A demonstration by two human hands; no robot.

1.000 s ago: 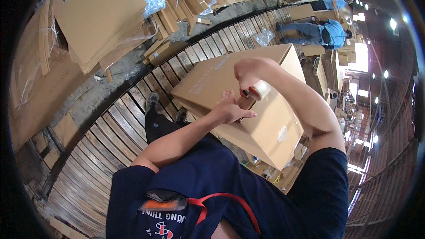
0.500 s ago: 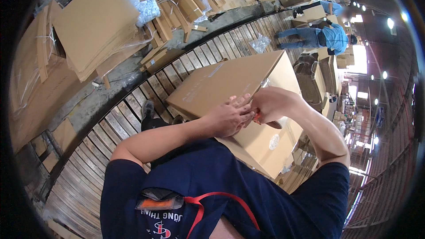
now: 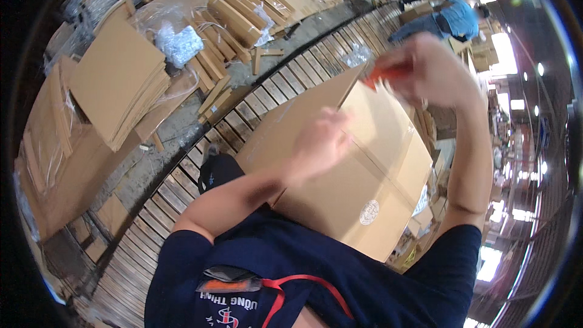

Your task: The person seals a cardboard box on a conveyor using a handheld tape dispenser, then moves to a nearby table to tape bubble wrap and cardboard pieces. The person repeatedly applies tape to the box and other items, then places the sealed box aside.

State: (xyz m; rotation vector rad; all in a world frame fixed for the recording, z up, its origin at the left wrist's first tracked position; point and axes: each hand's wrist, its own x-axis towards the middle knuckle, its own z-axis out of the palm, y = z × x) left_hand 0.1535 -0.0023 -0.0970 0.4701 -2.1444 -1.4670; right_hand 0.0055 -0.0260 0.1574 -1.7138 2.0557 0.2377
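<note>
A large brown cardboard box with a round pale mark stands tilted in front of me, against my body. My right hand, blurred, is raised above the box's far right corner. It grips an orange-red tape dispenser, whose roll is mostly hidden by the hand. My left hand hovers over the box's upper edge, near its middle. Its fingers are blurred but look loosely apart, with nothing seen in them. Whether the left hand touches the cardboard I cannot tell.
A slatted wooden walkway curves past the box's left side. Beyond it lie stacked cardboard sheets, long cardboard strips and crumpled plastic wrap. A co-worker in blue bends over at the far right.
My hands, close together at the box edge before, have parted. The right one rose and moved away with the tape dispenser. The left one stays near the edge, its fingers lifted.
</note>
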